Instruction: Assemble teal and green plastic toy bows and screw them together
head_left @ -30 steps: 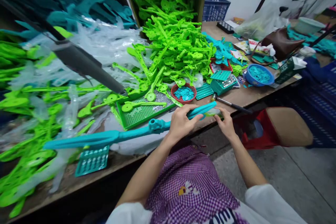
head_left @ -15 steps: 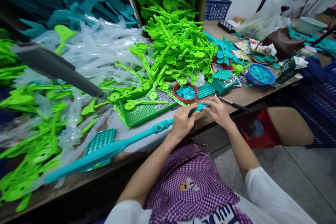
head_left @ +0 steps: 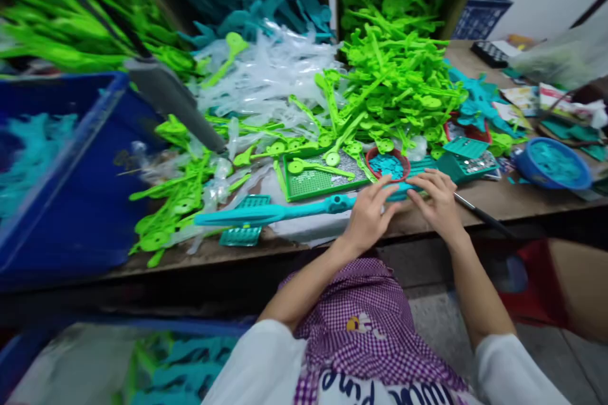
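A long teal plastic part point(head_left: 304, 209), shaped like a wand with a round boss partway along, lies along the table's front edge. My left hand point(head_left: 370, 218) is closed around it near its right end. Fingers and thumb of my right hand point(head_left: 437, 201) pinch the same end from the other side. Just behind my hands stands a red bowl point(head_left: 407, 169) of small teal pieces. Left of it is a green perforated tray point(head_left: 308, 188) holding small silvery bits and a lime-green plastic part point(head_left: 323, 169). My fingers hide the part's right end.
Lime-green parts point(head_left: 394, 76) are heaped at the back beside clear plastic bags point(head_left: 266, 76). A grey pole-like object point(head_left: 175, 101) slants across the left, near a blue bin point(head_left: 128, 158). To the right are a teal box point(head_left: 458, 168), a black-handled tool point(head_left: 489, 218) and a blue bowl point(head_left: 546, 180).
My view has turned left, so the table's things sit farther right and blue bins show at the left. Both hands stay on the teal part, which lies more level in view.
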Action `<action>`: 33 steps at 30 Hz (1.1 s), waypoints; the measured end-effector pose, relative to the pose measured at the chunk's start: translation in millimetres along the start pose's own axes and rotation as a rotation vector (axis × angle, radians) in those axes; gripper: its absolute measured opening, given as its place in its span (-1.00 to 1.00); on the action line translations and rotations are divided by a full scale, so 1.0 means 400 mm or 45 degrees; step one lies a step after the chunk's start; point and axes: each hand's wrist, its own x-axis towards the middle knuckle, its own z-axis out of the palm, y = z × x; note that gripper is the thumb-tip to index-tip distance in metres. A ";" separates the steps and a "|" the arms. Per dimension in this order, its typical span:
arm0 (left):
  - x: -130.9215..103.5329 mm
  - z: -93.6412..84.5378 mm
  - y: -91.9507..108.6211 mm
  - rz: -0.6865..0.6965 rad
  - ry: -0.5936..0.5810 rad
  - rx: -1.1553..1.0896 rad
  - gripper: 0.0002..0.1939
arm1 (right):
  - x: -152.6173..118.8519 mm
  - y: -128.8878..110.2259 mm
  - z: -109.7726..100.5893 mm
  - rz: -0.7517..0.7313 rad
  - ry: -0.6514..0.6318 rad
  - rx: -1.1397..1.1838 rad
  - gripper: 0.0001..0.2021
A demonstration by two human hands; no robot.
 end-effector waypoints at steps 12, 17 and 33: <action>-0.134 -0.556 -0.121 -0.198 -0.120 0.918 -0.75 | 0.033 0.000 0.002 -0.071 -0.048 0.008 -0.79; -0.096 -0.552 -0.136 -0.220 -0.085 0.789 -0.82 | 0.037 0.001 -0.001 -0.039 -0.120 0.056 -0.77; -0.087 -0.535 -0.166 -0.449 -0.036 0.469 -0.84 | 0.042 -0.004 0.007 -0.063 -0.185 0.148 -0.76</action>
